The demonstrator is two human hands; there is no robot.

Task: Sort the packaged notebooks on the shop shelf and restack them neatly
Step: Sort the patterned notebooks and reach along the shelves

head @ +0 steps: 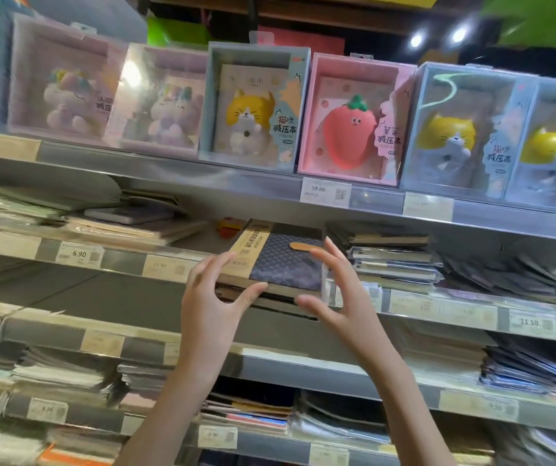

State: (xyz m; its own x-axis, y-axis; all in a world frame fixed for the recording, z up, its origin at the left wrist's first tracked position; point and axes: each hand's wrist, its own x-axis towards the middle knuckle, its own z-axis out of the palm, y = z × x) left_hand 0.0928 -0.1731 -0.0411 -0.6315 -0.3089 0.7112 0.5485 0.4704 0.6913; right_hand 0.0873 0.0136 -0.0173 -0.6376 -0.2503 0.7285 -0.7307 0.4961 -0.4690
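Note:
A dark blue patterned notebook [286, 264] with a kraft paper band and a tan tab lies on top of a short stack [270, 302] at the front of the second shelf. My left hand [214, 297] is at its front left corner, with straight fingers lying on the band and the thumb against the front edge. My right hand [332, 290] is spread at the front right corner, its index finger over the tab and its thumb by the stack's front edge. Whether the right hand touches the notebook is unclear.
Boxed squishy-toy notebooks [347, 119] line the top shelf. More wrapped notebook stacks [394, 260] lie to the right, loose piles [128, 220] to the left, and others on the lower shelves [246, 412]. Price rails [325, 193] edge each shelf.

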